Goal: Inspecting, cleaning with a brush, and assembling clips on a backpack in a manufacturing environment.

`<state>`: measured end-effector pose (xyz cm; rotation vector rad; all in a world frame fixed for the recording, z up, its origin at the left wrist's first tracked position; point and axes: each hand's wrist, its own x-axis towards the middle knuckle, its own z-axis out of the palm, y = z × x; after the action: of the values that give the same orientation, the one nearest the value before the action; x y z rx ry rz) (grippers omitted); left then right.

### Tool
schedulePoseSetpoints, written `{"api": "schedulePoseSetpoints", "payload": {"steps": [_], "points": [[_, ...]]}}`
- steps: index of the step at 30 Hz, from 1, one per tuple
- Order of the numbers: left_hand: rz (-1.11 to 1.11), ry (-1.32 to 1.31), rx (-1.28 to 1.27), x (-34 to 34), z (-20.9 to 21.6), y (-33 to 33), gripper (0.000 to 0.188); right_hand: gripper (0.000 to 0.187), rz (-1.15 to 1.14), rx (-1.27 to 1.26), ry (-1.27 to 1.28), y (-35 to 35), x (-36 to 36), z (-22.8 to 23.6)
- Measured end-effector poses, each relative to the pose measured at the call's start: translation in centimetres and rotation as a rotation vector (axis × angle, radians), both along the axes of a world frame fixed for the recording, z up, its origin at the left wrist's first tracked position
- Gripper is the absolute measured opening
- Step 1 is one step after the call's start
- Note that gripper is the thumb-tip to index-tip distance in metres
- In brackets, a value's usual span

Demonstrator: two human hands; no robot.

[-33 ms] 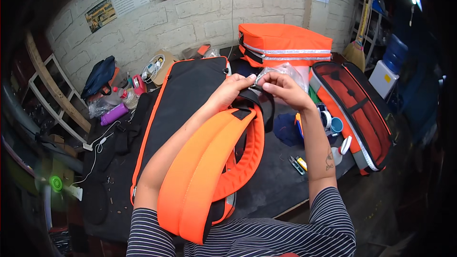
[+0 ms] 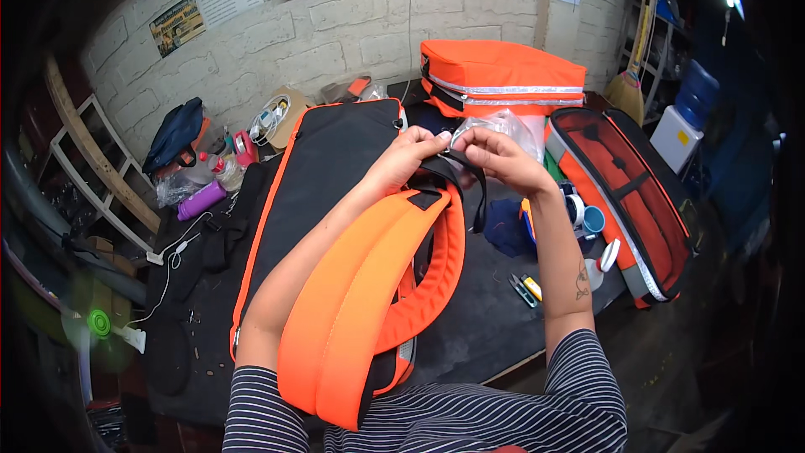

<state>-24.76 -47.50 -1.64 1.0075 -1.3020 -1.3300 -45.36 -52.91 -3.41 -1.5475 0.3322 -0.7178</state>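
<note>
A padded orange shoulder strap [image 2: 340, 285] curves up from my lap, and a narrow black webbing strap [image 2: 470, 176] is at its top end. My left hand [image 2: 408, 155] pinches a small metal piece [image 2: 447, 143], perhaps a hook or buckle, at the webbing. My right hand [image 2: 501, 158] closes its fingers on the webbing right beside it, and a loose length hangs below. The fingertips partly cover the metal piece, so its exact kind is unclear. Under my left arm lies a large flat black panel [image 2: 323, 151] with orange edging.
An orange bag [image 2: 503, 75] with reflective bands stands at the back, and an opened orange-and-black case [image 2: 620, 193] at the right. Thread snips [image 2: 523, 291], a blue tape roll [image 2: 593, 219] and a purple bottle [image 2: 201, 200] lie around. A small fan [image 2: 99, 324] is at lower left.
The black webbing has shifted between my fingers, and its loose end now hangs in a wider bend to the right. Both hands stay nearly in place.
</note>
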Motion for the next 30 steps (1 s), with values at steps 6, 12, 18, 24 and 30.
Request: {"api": "schedulePoseSetpoints", "payload": {"steps": [6,12,18,24,30], "points": [[-0.065,-0.181,0.033,0.5,-1.3,-0.6,0.03,0.02,-0.293,-0.324,0.271,-0.3,-1.4,0.3],[-0.036,-0.403,0.133,0.8,-2.1,-1.5,0.049,0.022,-0.215,-0.301,0.275,-1.3,-1.9,-0.5],[0.01,-0.303,0.094,-0.4,-2.7,-1.6,0.049,0.022,-0.137,-0.152,0.242,-1.7,-2.1,-1.0],[0.107,-0.641,-0.215,-1.5,-1.7,0.1,0.039,0.014,-0.177,-0.269,0.363,-1.4,-2.0,-0.9],[0.138,-0.72,-0.386,-2.6,-1.9,0.6,0.041,0.023,-0.146,-0.253,0.393,-1.0,-2.3,-2.3]]}}
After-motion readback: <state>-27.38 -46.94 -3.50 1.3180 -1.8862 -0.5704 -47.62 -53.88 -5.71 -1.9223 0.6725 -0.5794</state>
